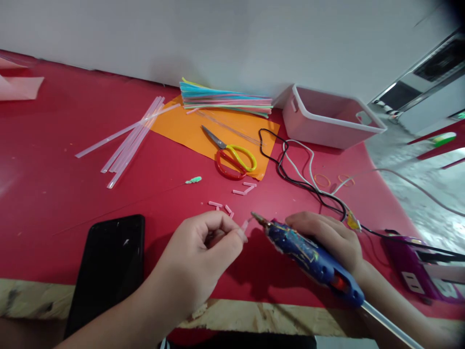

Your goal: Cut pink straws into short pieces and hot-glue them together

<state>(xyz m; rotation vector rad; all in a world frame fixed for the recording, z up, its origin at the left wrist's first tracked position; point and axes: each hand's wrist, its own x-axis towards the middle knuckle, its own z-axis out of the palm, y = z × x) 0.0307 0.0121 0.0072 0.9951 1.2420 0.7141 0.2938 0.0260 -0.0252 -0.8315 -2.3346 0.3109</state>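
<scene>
Between thumb and forefinger, my left hand (210, 242) pinches a short pink tube piece (245, 225). My right hand (327, 237) is wrapped round a blue hot glue gun (308, 254), with a clear glue stick (388, 322) coming out of its back end. The metal nozzle points at the pinched piece, close to its tip; whether they touch I cannot tell. Just beyond my left hand lie several cut pink pieces (215, 204), and more pink pieces (244, 192) sit a little farther off. A thin wire with a green beaded end (193, 180) rests on the red table.
Yellow-and-red-handled scissors (232, 155) and colourful thin sticks (225, 99) lie on orange paper (174, 123). Glue sticks (134, 140) are at left, a black phone (109, 271) near the front edge. A white bin (327, 123), cords (308, 182) and a purple device (410, 266) are at right.
</scene>
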